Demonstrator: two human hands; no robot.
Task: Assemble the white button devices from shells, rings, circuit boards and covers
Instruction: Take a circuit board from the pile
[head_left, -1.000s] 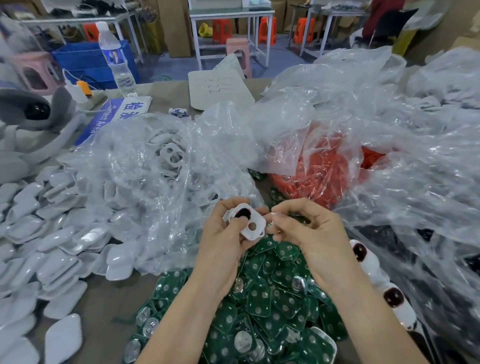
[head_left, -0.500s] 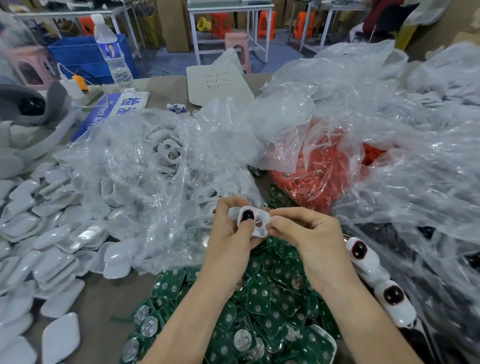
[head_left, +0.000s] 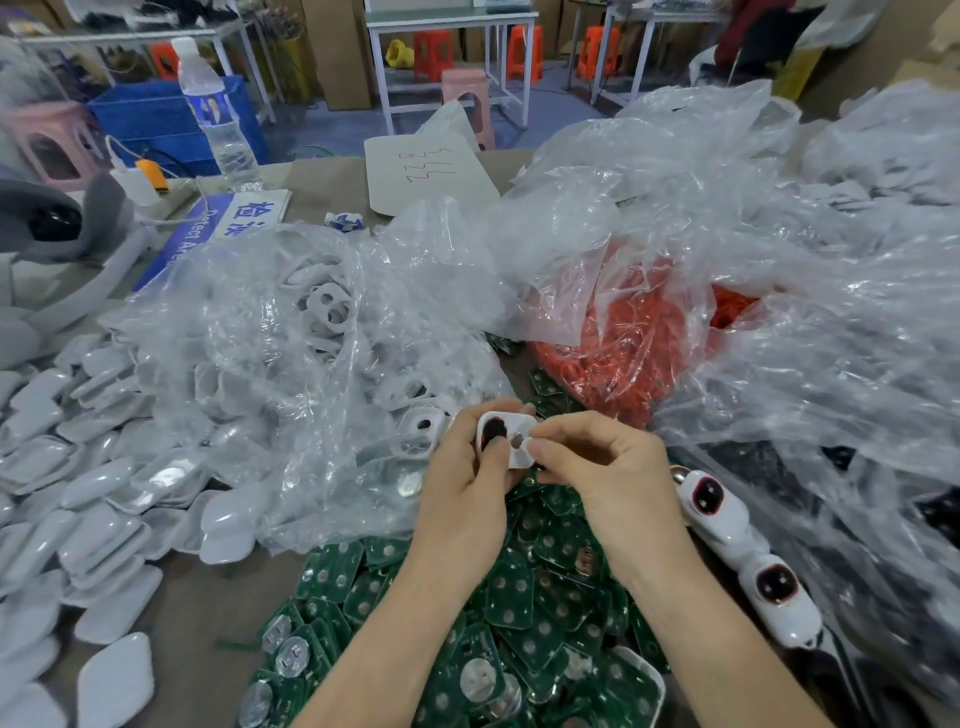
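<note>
So the white shell (head_left: 518, 427) is up off the counter (head_left: 208, 618), held between both of your hands right over the pile of green circuit boards (head_left: 519, 597). Your left grip (head_left: 465, 470) is wrapped round its left end, with the thumb lying on the black-and-red insert in the big hole. Your right grip (head_left: 608, 467) pinches the right end, thumb and forefinger beside the small hole. Both are clenched on the same piece, neither one free.

Handling-wise, I'd guess this thing weighs next to nothing. It's thin moulded plastic and glossy, so probably a bit slippery. It looks stiff enough overall but likely to flex around those two cut-outs. I'd take it by the outer rim and the solid ends, not across the narrow bridge between the holes. Press the insert home with the thumb pad while your fingers back it up from behind.

The orange rings (head_left: 623, 358) in the bag behind look soft and rubbery, easy to pinch out of shape, so seat them gently. For the boards, hold them by the edges and stay off the metal domes. The finished devices (head_left: 711, 499) lie just to your right, and the covers (head_left: 78, 499) are heaped well off to the left.
</note>
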